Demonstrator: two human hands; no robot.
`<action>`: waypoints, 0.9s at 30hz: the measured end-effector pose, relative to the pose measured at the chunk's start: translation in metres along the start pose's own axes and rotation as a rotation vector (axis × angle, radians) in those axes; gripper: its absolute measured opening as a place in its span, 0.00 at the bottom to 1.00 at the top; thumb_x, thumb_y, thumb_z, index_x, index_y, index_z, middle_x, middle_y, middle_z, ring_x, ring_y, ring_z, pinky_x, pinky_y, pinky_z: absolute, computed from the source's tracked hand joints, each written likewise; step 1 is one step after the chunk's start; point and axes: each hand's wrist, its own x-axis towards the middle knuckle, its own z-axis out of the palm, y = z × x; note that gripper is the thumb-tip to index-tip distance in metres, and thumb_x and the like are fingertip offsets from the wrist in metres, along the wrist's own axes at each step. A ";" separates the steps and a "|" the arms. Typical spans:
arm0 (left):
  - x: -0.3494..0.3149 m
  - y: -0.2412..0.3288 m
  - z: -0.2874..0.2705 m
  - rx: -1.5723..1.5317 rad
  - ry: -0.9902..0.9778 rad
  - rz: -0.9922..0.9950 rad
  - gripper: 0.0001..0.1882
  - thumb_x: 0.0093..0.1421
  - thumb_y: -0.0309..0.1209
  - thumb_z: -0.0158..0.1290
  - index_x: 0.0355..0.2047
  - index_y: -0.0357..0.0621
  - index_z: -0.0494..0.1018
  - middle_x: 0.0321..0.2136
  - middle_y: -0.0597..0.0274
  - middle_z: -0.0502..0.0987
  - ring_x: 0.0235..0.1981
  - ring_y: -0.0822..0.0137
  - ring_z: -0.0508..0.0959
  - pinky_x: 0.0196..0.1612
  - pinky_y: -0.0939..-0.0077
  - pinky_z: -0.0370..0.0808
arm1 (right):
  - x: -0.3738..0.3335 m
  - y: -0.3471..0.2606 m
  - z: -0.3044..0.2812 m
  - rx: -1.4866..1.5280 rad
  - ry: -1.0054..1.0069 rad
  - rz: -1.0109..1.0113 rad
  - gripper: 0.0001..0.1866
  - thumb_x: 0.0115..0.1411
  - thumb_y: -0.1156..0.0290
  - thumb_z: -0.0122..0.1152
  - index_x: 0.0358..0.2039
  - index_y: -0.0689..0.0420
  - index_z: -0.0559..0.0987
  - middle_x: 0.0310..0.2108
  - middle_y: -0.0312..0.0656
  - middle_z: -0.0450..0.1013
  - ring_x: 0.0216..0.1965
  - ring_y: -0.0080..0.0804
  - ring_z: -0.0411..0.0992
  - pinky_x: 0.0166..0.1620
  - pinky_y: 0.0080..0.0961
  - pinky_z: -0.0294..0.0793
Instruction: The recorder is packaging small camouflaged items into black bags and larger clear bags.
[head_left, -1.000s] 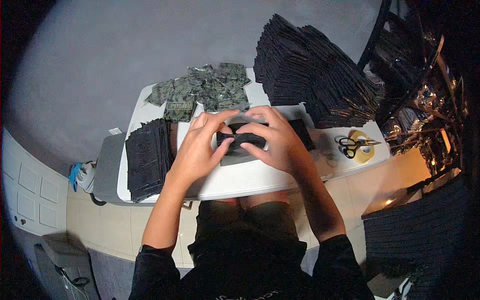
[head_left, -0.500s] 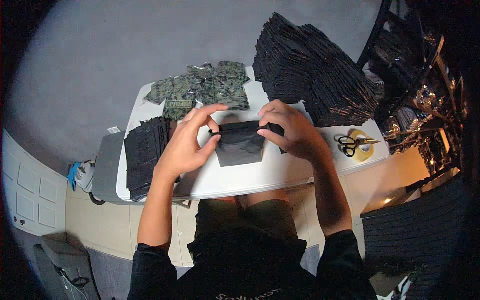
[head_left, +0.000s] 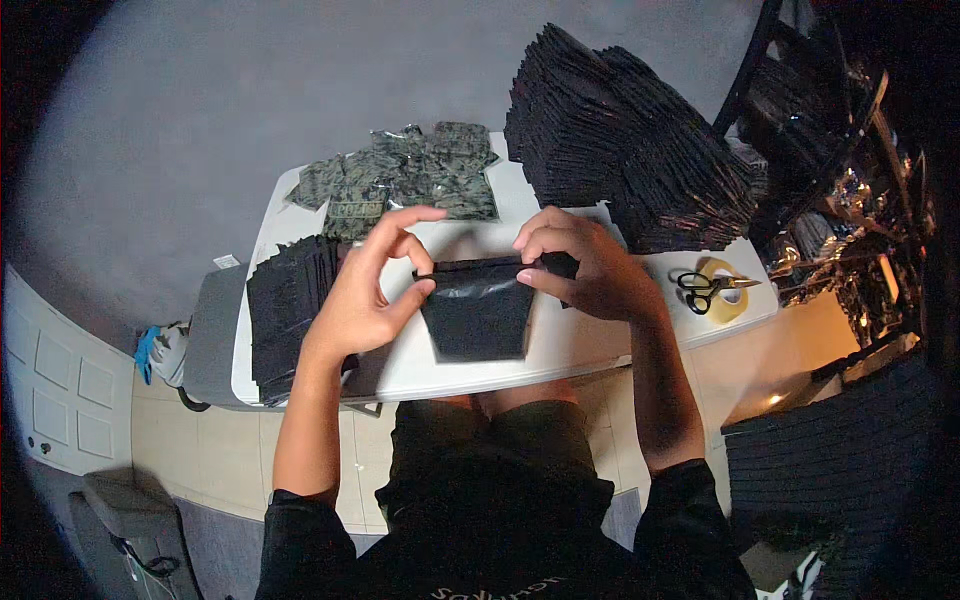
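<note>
A folded black fabric piece (head_left: 478, 322) with a glossy, plastic-like sheen hangs between my two hands over the white table. My left hand (head_left: 368, 292) pinches its upper left corner between thumb and a finger, the index finger raised. At the upper right corner my right hand (head_left: 585, 265) grips it with thumb and curled fingers, a dark end of the material showing behind the fingers. Left of my left hand lies a stack of flat black pieces (head_left: 285, 318). Beyond the hands are camouflage-patterned packs (head_left: 400, 175) in clear plastic.
A tall, fanned stack of black pieces (head_left: 620, 140) covers the table's far right. Black-handled scissors (head_left: 705, 290) lie on a roll of yellowish tape (head_left: 722, 310) at the right end of the white table (head_left: 420, 378). A grey chair (head_left: 215, 330) stands at the left.
The black piece's lower edge has swung down and towards me, and its face looks darker with a shiny streak near the top. Both hands keep their grip in nearly the same place.
</note>
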 end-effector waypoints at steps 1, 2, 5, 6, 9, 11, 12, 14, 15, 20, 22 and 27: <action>-0.001 0.000 0.002 0.032 -0.024 -0.016 0.41 0.57 0.10 0.61 0.72 0.44 0.68 0.34 0.66 0.75 0.42 0.68 0.78 0.63 0.64 0.72 | -0.001 0.000 0.001 0.004 -0.013 0.018 0.09 0.64 0.70 0.75 0.41 0.57 0.82 0.46 0.44 0.79 0.49 0.43 0.80 0.54 0.37 0.80; 0.000 0.001 0.005 0.060 -0.051 -0.028 0.41 0.57 0.10 0.60 0.72 0.44 0.69 0.34 0.66 0.76 0.41 0.68 0.78 0.63 0.64 0.72 | -0.002 0.000 0.000 0.003 -0.025 0.038 0.09 0.64 0.70 0.75 0.40 0.58 0.83 0.46 0.44 0.79 0.50 0.43 0.80 0.54 0.37 0.79; 0.000 0.001 0.007 0.095 0.001 -0.015 0.40 0.55 0.10 0.60 0.70 0.44 0.70 0.32 0.64 0.78 0.39 0.68 0.80 0.62 0.63 0.74 | -0.006 0.000 -0.001 -0.021 -0.022 0.073 0.09 0.61 0.74 0.76 0.37 0.57 0.82 0.48 0.43 0.80 0.51 0.41 0.80 0.57 0.37 0.78; 0.000 0.001 0.007 0.141 0.014 0.030 0.40 0.54 0.10 0.59 0.69 0.44 0.71 0.32 0.64 0.78 0.39 0.68 0.80 0.62 0.63 0.74 | -0.007 0.000 -0.002 -0.020 -0.022 0.073 0.09 0.61 0.74 0.76 0.37 0.57 0.82 0.48 0.43 0.80 0.51 0.41 0.80 0.57 0.37 0.78; 0.001 0.006 0.009 0.130 0.030 0.010 0.40 0.54 0.11 0.59 0.69 0.43 0.71 0.31 0.64 0.79 0.38 0.68 0.80 0.62 0.64 0.73 | -0.008 -0.001 -0.003 -0.075 -0.016 0.100 0.07 0.62 0.73 0.75 0.37 0.57 0.83 0.48 0.43 0.80 0.51 0.42 0.80 0.57 0.37 0.78; 0.000 0.005 0.011 0.149 0.022 0.021 0.40 0.54 0.11 0.59 0.69 0.43 0.71 0.32 0.64 0.79 0.38 0.68 0.80 0.62 0.64 0.74 | -0.008 -0.003 -0.004 -0.051 -0.006 0.085 0.06 0.63 0.73 0.73 0.36 0.57 0.83 0.48 0.44 0.80 0.50 0.43 0.81 0.57 0.38 0.78; 0.000 0.005 0.012 0.167 0.012 0.030 0.39 0.54 0.11 0.59 0.68 0.43 0.71 0.32 0.64 0.79 0.39 0.68 0.80 0.61 0.64 0.74 | -0.008 -0.003 -0.004 -0.053 -0.005 0.086 0.06 0.63 0.73 0.73 0.36 0.57 0.83 0.48 0.44 0.80 0.50 0.43 0.81 0.57 0.38 0.78; -0.003 0.005 0.011 0.118 0.022 0.008 0.39 0.55 0.11 0.60 0.69 0.43 0.70 0.32 0.65 0.78 0.40 0.69 0.80 0.61 0.64 0.74 | -0.010 -0.004 -0.004 -0.054 -0.034 0.093 0.06 0.63 0.73 0.72 0.38 0.58 0.82 0.47 0.45 0.80 0.49 0.44 0.81 0.57 0.38 0.79; -0.004 0.005 0.010 0.070 0.033 -0.016 0.39 0.57 0.11 0.60 0.70 0.43 0.70 0.32 0.66 0.77 0.40 0.69 0.79 0.61 0.65 0.74 | -0.010 -0.004 -0.003 -0.054 -0.033 0.094 0.06 0.63 0.73 0.72 0.38 0.58 0.82 0.47 0.45 0.80 0.49 0.44 0.81 0.57 0.38 0.79; 0.008 -0.009 0.011 -0.208 0.082 -0.098 0.38 0.61 0.09 0.58 0.71 0.43 0.68 0.34 0.68 0.74 0.40 0.72 0.76 0.55 0.72 0.73 | -0.003 0.016 0.004 0.235 0.032 0.240 0.07 0.69 0.70 0.70 0.42 0.59 0.82 0.41 0.44 0.79 0.47 0.43 0.81 0.52 0.36 0.80; 0.025 -0.036 0.006 -0.403 0.117 -0.113 0.37 0.62 0.09 0.57 0.71 0.45 0.68 0.35 0.68 0.74 0.39 0.73 0.74 0.50 0.74 0.73 | 0.013 0.036 0.008 0.290 0.003 0.323 0.09 0.69 0.69 0.70 0.45 0.59 0.81 0.43 0.46 0.79 0.48 0.43 0.81 0.52 0.37 0.80; 0.023 -0.125 0.028 0.019 0.342 -0.307 0.29 0.71 0.15 0.54 0.70 0.48 0.68 0.47 0.65 0.80 0.51 0.70 0.80 0.56 0.70 0.77 | 0.006 0.095 0.061 -0.016 0.159 0.420 0.21 0.71 0.71 0.69 0.62 0.60 0.76 0.57 0.50 0.74 0.57 0.44 0.77 0.60 0.38 0.79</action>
